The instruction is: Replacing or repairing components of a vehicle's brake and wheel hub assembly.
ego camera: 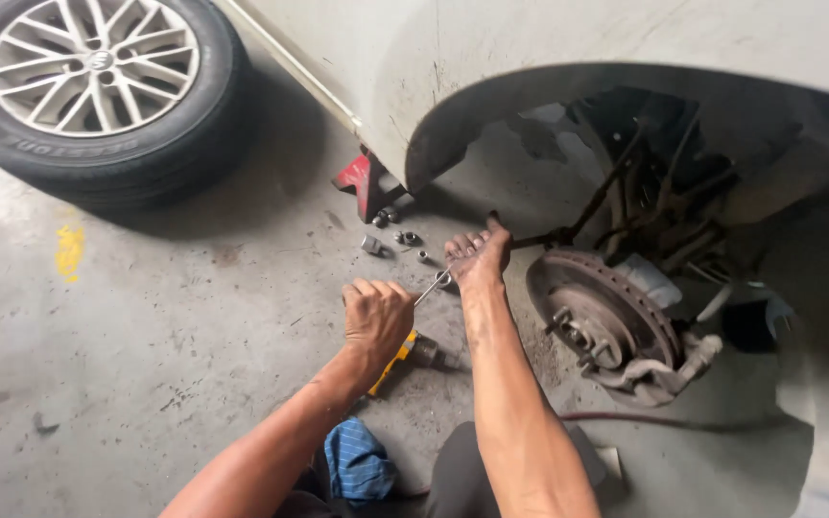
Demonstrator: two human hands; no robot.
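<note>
**Hands at a bare wheel hub**

Left hand (376,317) fisted tight around a slim metal wrench (431,286), near the floor. Right hand (479,257) stretched forward, fingers loosely spread, fingertips meeting the wrench's far end. Stained concrete floor (175,326) beneath. Brake disc (599,321) just right, loose nuts (397,237) beyond, removed wheel (98,82) well apart, upper left.

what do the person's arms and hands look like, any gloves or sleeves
Both arms are bare all the way up to where they leave the picture, with no sleeves in view. The left hand and the right hand wear no gloves. No watch, ring or wristband shows on either one. The right hand looks smudged with dark grime on its fingers.
</note>
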